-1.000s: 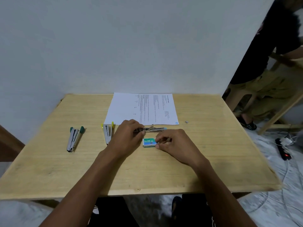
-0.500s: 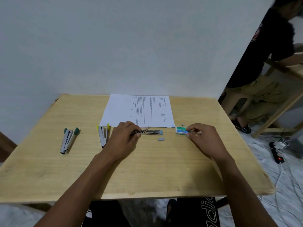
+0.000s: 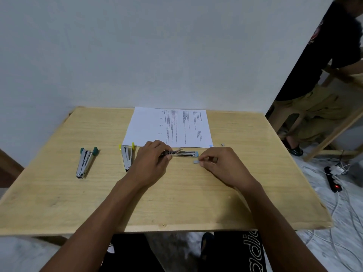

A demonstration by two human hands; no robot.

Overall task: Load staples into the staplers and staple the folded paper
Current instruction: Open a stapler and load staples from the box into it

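Staplers [image 3: 84, 162] [image 3: 126, 157] [image 3: 184, 153], three; paper [image 3: 149, 126], one.

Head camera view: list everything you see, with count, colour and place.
table: one, light wood, middle of view
paper: one, white printed sheet, table's far middle
green stapler: one, silver with green caps, table's left
yellow stapler: one, silver with yellow caps, right of green stapler
blue stapler: one, silver with blue tip, by the paper's near edge
staple strip: one, grey, just in front of blue stapler's tip
power strip: one, black, floor at right
other person: one, black shirt, far right
left hand: one, grips blue stapler
right hand: one, fingertips at staple strip
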